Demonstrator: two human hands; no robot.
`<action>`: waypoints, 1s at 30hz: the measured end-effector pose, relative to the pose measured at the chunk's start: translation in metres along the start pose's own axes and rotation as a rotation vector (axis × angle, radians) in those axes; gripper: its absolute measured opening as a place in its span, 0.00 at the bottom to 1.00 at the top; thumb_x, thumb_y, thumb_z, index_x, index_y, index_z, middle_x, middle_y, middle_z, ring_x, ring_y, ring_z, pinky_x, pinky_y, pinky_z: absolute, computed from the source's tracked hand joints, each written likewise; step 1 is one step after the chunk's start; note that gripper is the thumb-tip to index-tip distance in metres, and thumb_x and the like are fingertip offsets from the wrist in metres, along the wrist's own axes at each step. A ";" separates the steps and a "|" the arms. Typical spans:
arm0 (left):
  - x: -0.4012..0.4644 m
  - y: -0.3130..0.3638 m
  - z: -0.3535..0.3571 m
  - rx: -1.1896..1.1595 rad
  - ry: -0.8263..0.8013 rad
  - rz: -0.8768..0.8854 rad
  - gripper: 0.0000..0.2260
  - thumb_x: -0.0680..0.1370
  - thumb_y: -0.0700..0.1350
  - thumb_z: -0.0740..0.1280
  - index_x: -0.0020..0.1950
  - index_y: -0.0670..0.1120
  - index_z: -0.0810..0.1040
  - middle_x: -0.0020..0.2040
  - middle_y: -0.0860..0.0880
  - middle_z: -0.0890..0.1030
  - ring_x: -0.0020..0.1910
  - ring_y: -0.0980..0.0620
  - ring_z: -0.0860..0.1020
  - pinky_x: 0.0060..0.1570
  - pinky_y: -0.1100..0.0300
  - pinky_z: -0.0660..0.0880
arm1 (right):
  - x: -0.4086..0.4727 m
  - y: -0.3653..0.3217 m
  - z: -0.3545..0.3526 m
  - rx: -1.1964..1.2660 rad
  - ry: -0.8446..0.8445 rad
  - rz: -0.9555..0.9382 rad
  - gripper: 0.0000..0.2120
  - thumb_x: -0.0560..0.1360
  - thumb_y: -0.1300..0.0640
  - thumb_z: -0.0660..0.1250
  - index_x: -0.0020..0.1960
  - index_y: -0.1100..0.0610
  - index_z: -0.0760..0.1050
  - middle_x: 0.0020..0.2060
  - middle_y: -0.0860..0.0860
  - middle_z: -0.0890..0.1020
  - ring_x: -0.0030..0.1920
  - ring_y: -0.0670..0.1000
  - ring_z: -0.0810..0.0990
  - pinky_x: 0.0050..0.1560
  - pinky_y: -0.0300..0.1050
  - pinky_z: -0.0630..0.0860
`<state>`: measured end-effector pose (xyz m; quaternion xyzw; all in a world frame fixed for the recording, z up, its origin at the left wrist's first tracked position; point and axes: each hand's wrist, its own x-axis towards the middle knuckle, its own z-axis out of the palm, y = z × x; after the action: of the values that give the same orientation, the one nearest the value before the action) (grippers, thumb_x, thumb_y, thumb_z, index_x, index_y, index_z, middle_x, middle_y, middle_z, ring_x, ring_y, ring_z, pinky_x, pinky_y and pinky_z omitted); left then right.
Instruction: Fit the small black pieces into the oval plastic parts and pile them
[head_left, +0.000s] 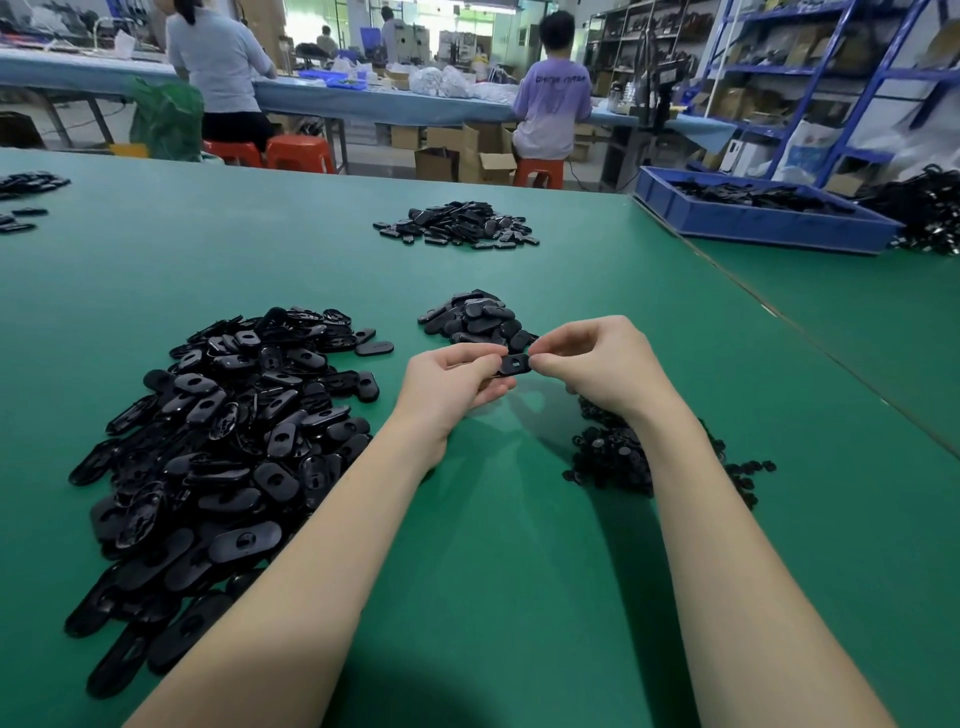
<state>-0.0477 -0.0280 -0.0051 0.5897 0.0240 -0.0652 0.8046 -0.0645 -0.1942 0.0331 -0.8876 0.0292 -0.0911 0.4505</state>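
Observation:
Above the green table (467, 545), both hands hold one black oval plastic part (515, 365) between them. My left hand (449, 382) grips its left end and my right hand (597, 358) pinches its right end. A large heap of empty oval parts (223, 441) lies to the left. Just beyond my hands sits a small pile of oval parts (478, 319). The small black pieces (618, 457) form a low heap under my right forearm, partly hidden by it.
Another heap of oval parts (457, 224) lies farther back in the middle. More parts lie at the far left edge (26, 192). A blue crate (763, 213) of black parts stands at the back right. Two people sit at a bench (363, 98) behind.

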 end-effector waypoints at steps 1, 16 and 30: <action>0.000 0.000 0.000 -0.004 -0.002 0.000 0.06 0.78 0.34 0.68 0.48 0.41 0.85 0.39 0.48 0.86 0.45 0.46 0.86 0.45 0.64 0.81 | 0.000 0.000 0.000 0.000 0.011 -0.005 0.03 0.73 0.55 0.75 0.42 0.48 0.87 0.35 0.44 0.86 0.28 0.41 0.77 0.35 0.34 0.77; -0.003 0.001 0.003 0.019 -0.044 0.012 0.07 0.79 0.34 0.68 0.48 0.43 0.84 0.40 0.47 0.87 0.45 0.47 0.86 0.45 0.65 0.81 | 0.000 0.002 0.000 0.122 -0.018 0.098 0.05 0.74 0.58 0.75 0.42 0.50 0.87 0.32 0.45 0.83 0.25 0.44 0.71 0.34 0.40 0.71; -0.002 0.000 0.002 0.010 -0.095 0.022 0.04 0.78 0.36 0.70 0.48 0.42 0.84 0.45 0.44 0.87 0.47 0.46 0.86 0.47 0.65 0.80 | 0.002 0.006 0.007 0.139 -0.034 0.137 0.03 0.71 0.54 0.78 0.39 0.48 0.86 0.25 0.39 0.79 0.25 0.39 0.71 0.35 0.39 0.69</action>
<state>-0.0499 -0.0294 -0.0046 0.5900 -0.0208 -0.0845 0.8027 -0.0606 -0.1926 0.0245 -0.8515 0.0758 -0.0471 0.5167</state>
